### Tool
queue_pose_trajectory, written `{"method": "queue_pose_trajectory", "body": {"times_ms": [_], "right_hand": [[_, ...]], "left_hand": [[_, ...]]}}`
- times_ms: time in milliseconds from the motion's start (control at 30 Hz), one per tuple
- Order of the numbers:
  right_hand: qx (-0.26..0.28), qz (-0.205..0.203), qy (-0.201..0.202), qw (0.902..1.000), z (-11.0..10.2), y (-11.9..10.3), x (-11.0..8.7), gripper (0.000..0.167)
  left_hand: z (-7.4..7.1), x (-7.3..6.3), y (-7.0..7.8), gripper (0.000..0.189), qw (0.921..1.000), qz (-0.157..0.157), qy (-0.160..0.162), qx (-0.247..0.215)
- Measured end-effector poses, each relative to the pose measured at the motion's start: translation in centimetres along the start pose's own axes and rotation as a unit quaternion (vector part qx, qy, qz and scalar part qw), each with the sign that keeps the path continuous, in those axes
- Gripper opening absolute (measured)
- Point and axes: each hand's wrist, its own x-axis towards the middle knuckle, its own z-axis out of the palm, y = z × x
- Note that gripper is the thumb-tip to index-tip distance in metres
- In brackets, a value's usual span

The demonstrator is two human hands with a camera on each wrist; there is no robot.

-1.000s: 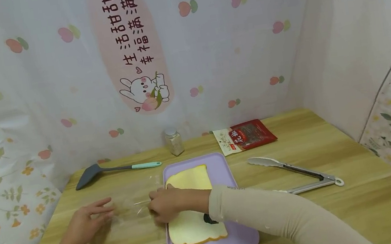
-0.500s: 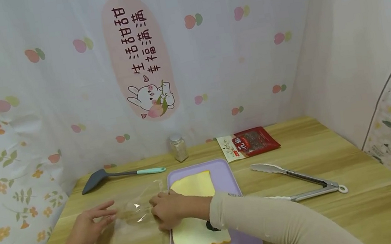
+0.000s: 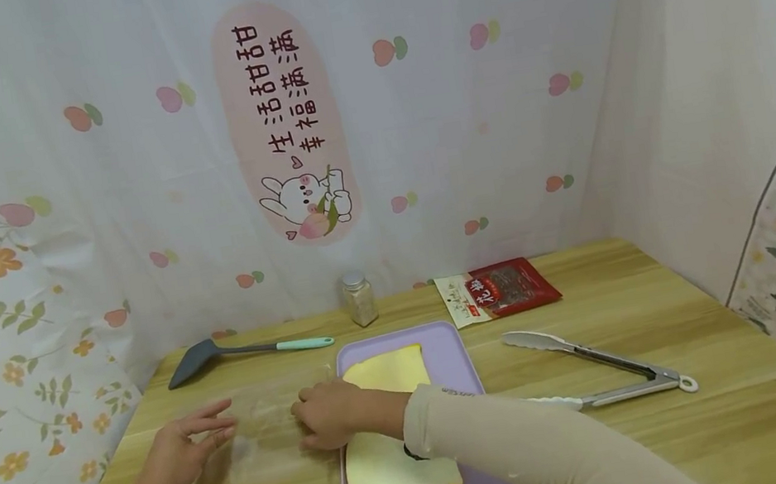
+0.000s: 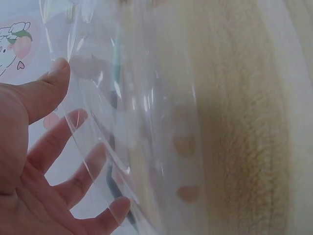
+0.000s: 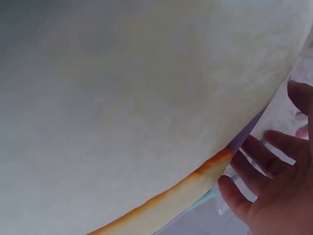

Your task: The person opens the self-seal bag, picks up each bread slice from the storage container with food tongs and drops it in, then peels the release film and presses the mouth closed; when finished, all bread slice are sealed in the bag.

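Observation:
A clear plastic bag lies on the table between the two hands and is hard to see against the wood. My left hand is at its left side. In the left wrist view its fingers are spread against the film, thumb apart. The right hand reaches over a bread slice to the bag's right end. In the right wrist view its fingers are loosely bent and apart from the thumb, beside the film. The pale slice, with a brown crust, lies on a purple tray, partly hidden by the right arm.
Behind the bag lies a spatula with a mint handle. A small glass jar stands at the back, left of a red spice packet. Metal tongs lie spread open right of the tray. A printed curtain hangs behind.
The head view has tilted up slightly, so things sit lower in it. The right hand has shifted slightly left relative to the tray. The left hand stays nearly in place beside the bag.

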Motion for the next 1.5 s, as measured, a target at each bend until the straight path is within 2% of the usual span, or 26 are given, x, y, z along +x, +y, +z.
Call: {"method": "queue_pose_trajectory", "body": {"times_ms": [67,233,333,567,767,1000,1500], "right_hand": [[-0.01,0.003,0.002,0.9999,0.13,-0.16,0.18,0.044],[-0.033,0.015,-0.018,0.9992,0.18,-0.42,0.1,0.036],[-0.039,0.018,-0.033,0.9985,0.22,-0.46,-0.03,0.041],[-0.01,0.015,-0.047,0.9987,0.22,-0.32,0.04,0.053],[0.013,0.016,-0.047,0.9987,0.12,-0.36,-0.18,0.052],[0.012,0.014,-0.047,0.9987,0.07,-0.42,-0.35,0.053],[0.032,0.015,-0.055,0.9979,-0.32,-0.43,-0.65,0.043]], "left_hand": [[0.02,-0.05,-0.02,0.014,1.0,-0.003,-0.001,-0.001],[0.01,-0.17,-0.06,0.014,0.9999,-0.007,-0.003,-0.013],[-0.05,-0.18,-0.03,0.013,0.9998,-0.006,-0.004,-0.018],[-0.11,-0.28,0.08,0.013,0.9998,0.0,0.005,-0.019],[-0.17,-0.35,0.0,0.013,0.9998,-0.001,0.005,-0.019],[-0.34,-0.38,0.32,0.014,0.9989,-0.004,0.01,-0.045],[-0.55,-0.61,0.75,0.015,0.9991,-0.008,0.008,-0.041]]}}
